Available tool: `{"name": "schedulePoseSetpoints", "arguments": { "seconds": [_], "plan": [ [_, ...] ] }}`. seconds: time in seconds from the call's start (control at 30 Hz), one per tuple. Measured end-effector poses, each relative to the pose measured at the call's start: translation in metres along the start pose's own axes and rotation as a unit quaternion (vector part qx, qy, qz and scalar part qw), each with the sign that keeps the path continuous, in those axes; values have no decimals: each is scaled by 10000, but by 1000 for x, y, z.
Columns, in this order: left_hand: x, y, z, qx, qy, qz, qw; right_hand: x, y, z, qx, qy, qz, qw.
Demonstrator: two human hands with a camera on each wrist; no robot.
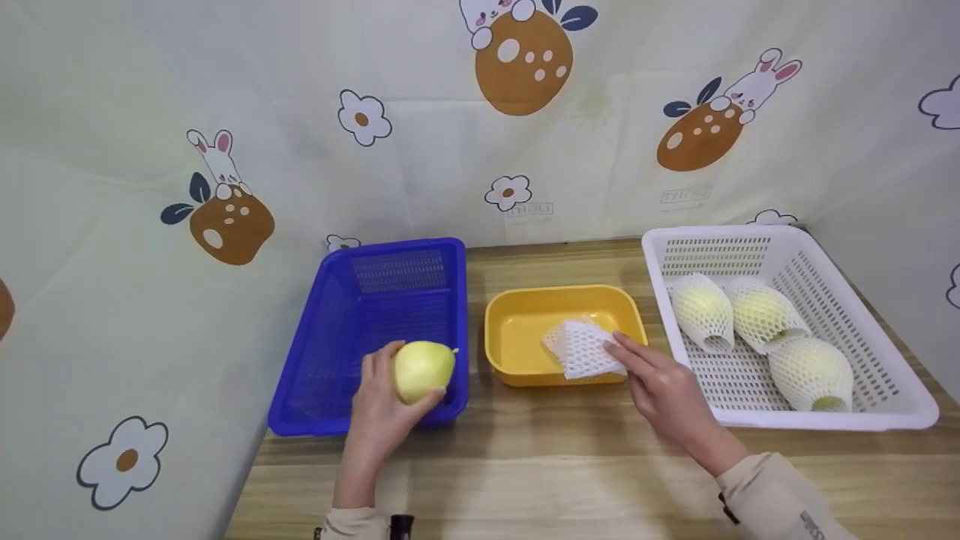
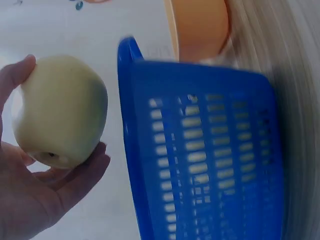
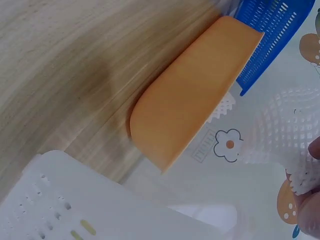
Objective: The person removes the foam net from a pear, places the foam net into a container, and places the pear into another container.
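Note:
My left hand (image 1: 379,409) grips a bare, pale yellow-green pear (image 1: 423,371) above the near right part of the blue basket (image 1: 304,352). In the left wrist view, thumb and fingers curve round the pear (image 2: 62,107), which is clear of the basket's side. My right hand (image 1: 670,397) pinches a white foam fruit net (image 1: 589,351) by one end over the yellow tub (image 1: 517,369). Another piece of white netting lies partly hidden behind it in the tub. The right wrist view shows the held net (image 3: 287,130) at the fingertips.
At the right stands a white basket (image 1: 679,352) holding a net-covered pear (image 1: 703,306) and two others like it. All containers rest on a wood-grain table (image 1: 525,465). Behind them hangs a patterned cloth (image 1: 420,180).

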State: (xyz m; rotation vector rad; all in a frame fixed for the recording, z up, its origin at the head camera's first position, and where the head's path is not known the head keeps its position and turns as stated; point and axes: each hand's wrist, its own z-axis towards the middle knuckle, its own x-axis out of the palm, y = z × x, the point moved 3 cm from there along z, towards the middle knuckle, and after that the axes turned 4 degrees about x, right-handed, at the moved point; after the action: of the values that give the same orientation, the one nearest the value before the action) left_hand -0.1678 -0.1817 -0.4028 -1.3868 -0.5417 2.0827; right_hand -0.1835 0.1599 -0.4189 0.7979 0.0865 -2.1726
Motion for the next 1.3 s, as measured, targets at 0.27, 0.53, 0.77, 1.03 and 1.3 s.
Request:
{"name": "schedulePoseSetpoints", "arguments": {
  "seconds": [0.27, 0.53, 0.77, 1.03, 1.3],
  "plan": [
    [-12, 36, 5, -570, -306, 806, 9946, 3, -11, 6, 545, 127, -272, 9981],
    [-6, 55, 4, -804, -135, 953, 9921, 12, -18, 12, 667, 162, -673, 9954],
    [-5, 63, 6, -1066, 127, 1020, 9890, 23, -25, 24, 585, 122, -1091, 9922],
    [-6, 75, 9, -1338, 571, 1120, 9830, 40, -32, 31, 564, 193, -1280, 9900],
    [-7, 86, 16, -1593, 1228, 1215, 9720, 56, -37, 30, 696, 709, -1574, 9825]
  ]
}}
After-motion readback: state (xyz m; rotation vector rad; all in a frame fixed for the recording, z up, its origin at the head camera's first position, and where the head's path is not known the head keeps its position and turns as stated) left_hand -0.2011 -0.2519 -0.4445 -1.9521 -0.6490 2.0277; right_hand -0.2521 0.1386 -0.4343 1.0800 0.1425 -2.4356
